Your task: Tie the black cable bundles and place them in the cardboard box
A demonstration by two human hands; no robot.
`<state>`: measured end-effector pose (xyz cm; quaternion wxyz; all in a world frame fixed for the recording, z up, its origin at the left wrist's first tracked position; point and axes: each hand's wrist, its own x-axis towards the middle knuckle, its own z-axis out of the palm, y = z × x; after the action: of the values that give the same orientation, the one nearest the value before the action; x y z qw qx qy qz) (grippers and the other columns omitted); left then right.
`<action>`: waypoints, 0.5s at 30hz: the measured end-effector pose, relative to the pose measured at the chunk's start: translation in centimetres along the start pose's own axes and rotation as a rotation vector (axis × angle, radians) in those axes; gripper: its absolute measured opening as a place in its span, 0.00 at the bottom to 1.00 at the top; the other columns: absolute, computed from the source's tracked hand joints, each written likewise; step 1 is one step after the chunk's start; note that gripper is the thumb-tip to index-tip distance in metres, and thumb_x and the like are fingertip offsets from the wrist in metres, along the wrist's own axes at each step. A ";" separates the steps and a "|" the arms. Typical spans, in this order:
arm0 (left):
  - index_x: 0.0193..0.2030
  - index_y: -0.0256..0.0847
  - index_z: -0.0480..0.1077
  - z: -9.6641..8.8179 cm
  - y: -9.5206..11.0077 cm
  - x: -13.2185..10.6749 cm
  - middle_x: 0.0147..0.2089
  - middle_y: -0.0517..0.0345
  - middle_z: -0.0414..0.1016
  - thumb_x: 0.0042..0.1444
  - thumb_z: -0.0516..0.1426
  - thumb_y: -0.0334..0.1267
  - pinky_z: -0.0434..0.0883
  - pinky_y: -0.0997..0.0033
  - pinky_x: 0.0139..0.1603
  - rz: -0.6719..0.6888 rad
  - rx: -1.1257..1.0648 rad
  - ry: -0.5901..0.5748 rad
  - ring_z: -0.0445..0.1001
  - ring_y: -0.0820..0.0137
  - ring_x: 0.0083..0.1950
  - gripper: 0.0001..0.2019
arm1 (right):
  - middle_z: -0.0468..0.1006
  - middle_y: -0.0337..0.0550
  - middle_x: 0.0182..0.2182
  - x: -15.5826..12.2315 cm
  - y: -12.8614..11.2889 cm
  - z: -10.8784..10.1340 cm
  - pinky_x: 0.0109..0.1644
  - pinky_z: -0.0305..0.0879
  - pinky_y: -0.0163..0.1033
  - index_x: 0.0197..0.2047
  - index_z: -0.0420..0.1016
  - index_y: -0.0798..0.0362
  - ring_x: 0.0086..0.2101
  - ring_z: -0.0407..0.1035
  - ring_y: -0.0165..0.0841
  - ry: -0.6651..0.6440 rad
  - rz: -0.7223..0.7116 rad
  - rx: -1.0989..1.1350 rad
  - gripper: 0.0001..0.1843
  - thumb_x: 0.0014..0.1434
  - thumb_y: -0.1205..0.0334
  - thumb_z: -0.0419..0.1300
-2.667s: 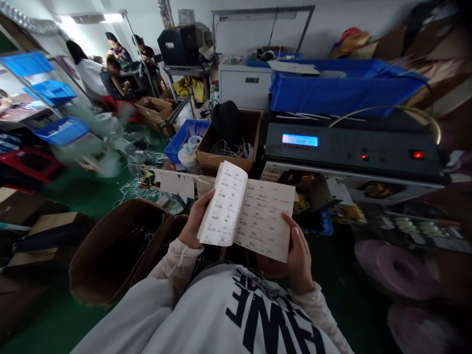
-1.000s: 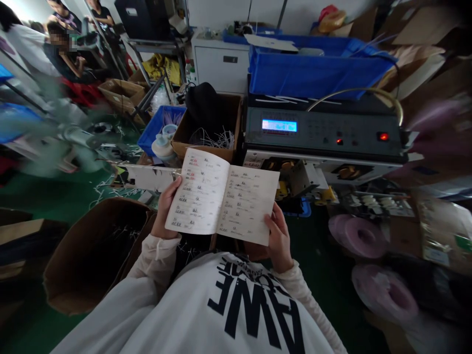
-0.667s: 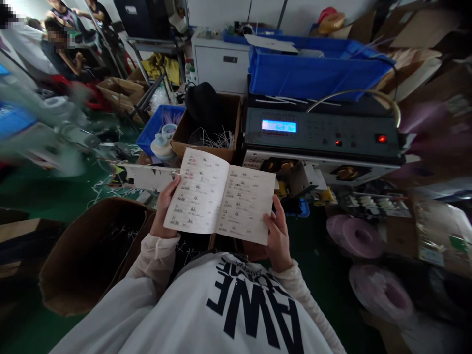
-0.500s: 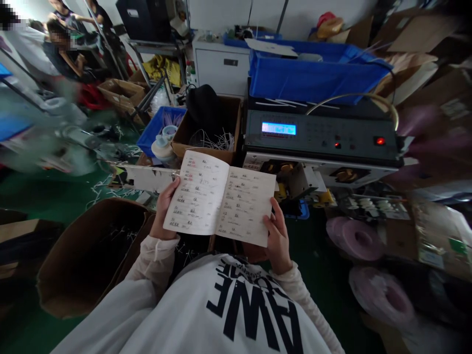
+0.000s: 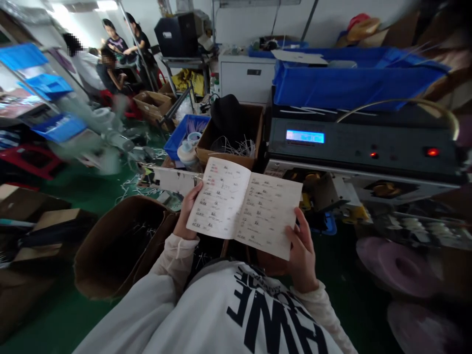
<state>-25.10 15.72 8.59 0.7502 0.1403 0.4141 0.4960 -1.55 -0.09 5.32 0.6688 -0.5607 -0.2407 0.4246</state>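
Note:
An open notebook (image 5: 243, 211) with handwritten lines, a few of them in red, lies spread between my two hands in front of my chest. My left hand (image 5: 189, 211) grips its left edge, with the thumb on the page and the other fingers hidden behind. At the lower right corner, my right hand (image 5: 303, 248) is closed on the right page's edge. Just beyond the notebook stands a cardboard box (image 5: 254, 161) holding thin white wires and a black object.
A machine with a lit display (image 5: 305, 136) stands ahead right, a blue bin (image 5: 354, 81) on top. Left of me is a large open cardboard carton (image 5: 106, 246). Pink reels (image 5: 401, 265) lie at right. Several people sit at the far left, beyond a blurred fan (image 5: 106, 132).
My view has turned to the left, so the scene sits further right and more of the left side shows. Both hands still hold the notebook open in much the same way.

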 end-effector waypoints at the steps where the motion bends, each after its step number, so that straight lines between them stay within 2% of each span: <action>1: 0.36 0.36 0.77 -0.1 -0.1 0.0 0.33 0.55 0.80 0.56 0.58 0.37 0.75 0.72 0.39 0.007 0.001 -0.022 0.78 0.66 0.36 0.09 | 0.70 0.45 0.57 0.0 0.0 -0.1 0.57 0.65 0.50 0.67 0.55 0.41 0.56 0.65 0.44 -0.006 0.000 -0.008 0.36 0.56 0.54 0.61; 4: 0.35 0.36 0.78 -0.2 -0.2 -0.2 0.34 0.56 0.80 0.55 0.60 0.37 0.74 0.72 0.42 0.054 0.007 -0.059 0.78 0.65 0.39 0.08 | 0.68 0.43 0.59 0.0 -0.1 -0.2 0.58 0.64 0.49 0.66 0.56 0.40 0.58 0.62 0.44 -0.030 -0.007 -0.020 0.35 0.57 0.54 0.61; 8: 0.33 0.36 0.78 -0.1 -0.3 -0.3 0.32 0.57 0.80 0.54 0.60 0.36 0.74 0.75 0.42 0.084 -0.008 -0.058 0.78 0.68 0.38 0.06 | 0.68 0.43 0.59 -0.1 -0.2 -0.2 0.59 0.63 0.50 0.66 0.57 0.41 0.59 0.60 0.45 0.004 -0.021 -0.058 0.35 0.56 0.55 0.61; 15: 0.34 0.35 0.78 0.1 -0.6 -0.3 0.32 0.56 0.81 0.56 0.58 0.37 0.74 0.75 0.38 0.004 -0.037 -0.070 0.78 0.69 0.33 0.08 | 0.68 0.45 0.58 -0.3 -0.6 0.1 0.59 0.63 0.51 0.66 0.57 0.42 0.59 0.61 0.45 0.004 -0.018 -0.097 0.35 0.57 0.53 0.60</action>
<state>-24.67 15.21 8.43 0.7656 0.1446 0.3782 0.4999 -1.58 -0.26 5.92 0.6451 -0.5912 -0.2647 0.4052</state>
